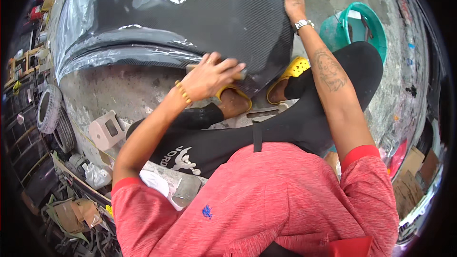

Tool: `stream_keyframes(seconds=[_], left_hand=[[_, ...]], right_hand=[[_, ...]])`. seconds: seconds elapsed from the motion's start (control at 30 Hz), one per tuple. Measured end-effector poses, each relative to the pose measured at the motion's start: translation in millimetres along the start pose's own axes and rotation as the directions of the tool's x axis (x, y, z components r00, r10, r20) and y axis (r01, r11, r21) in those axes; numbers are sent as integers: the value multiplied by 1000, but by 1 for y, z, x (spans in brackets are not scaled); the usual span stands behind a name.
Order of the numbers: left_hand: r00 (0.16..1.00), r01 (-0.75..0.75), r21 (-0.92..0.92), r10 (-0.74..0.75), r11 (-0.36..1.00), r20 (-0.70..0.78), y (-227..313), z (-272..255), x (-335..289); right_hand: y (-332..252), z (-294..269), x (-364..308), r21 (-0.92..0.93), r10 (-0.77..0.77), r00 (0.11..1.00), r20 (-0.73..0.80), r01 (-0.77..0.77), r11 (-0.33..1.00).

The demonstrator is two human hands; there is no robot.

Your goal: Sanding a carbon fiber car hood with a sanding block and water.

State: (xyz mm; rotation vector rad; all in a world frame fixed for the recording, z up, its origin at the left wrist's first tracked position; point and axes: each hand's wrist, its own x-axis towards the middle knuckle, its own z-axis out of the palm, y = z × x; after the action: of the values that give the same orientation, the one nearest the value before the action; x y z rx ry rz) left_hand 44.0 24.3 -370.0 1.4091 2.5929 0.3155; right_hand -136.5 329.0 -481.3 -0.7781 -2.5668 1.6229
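A large black carbon-fibre panel [238,24], shaped like a car hood, lies before me, wet and glossy with greyish film along its left side. My left hand [213,77], with a beaded bracelet on the wrist, is curled over a sanding block [243,74] at the panel's near edge. Only the block's ends show past the fingers. At the far right my right hand [295,7], wearing a metal watch, grips the panel's right edge. Its thumb lies along the edge, and its other fingers are mostly hidden.
Right of the panel stands a teal bucket [342,26] holding water and a dark item. My feet in yellow clogs [297,68] are close under the near edge. On the left are a beige plastic stool [105,131], tyres [49,109] and cluttered scraps [78,214].
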Motion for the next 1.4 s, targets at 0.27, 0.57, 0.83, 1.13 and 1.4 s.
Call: stream_keyframes(seconds=[0.27, 0.57, 0.83, 1.13, 1.4], left_hand=[[983, 143, 36, -137, 989, -126, 36, 21, 115], [997, 22, 79, -28, 997, 77, 50, 28, 59], [993, 116, 101, -115, 988, -21, 53, 30, 91], [998, 61, 38, -61, 997, -6, 36, 22, 134], [994, 28, 48, -33, 998, 108, 59, 35, 20]], right_hand=[[-12, -6, -5, 90, -56, 987, 154, 42, 995], [-1, -3, 10, 268, 25, 736, 676, -277, 923], [15, -13, 18, 414, -164, 557, 814, -358, 837], [2, -8, 9, 334, -77, 693, 717, -245, 910], [-3, -9, 7, 333, -8, 657, 754, -372, 866]])
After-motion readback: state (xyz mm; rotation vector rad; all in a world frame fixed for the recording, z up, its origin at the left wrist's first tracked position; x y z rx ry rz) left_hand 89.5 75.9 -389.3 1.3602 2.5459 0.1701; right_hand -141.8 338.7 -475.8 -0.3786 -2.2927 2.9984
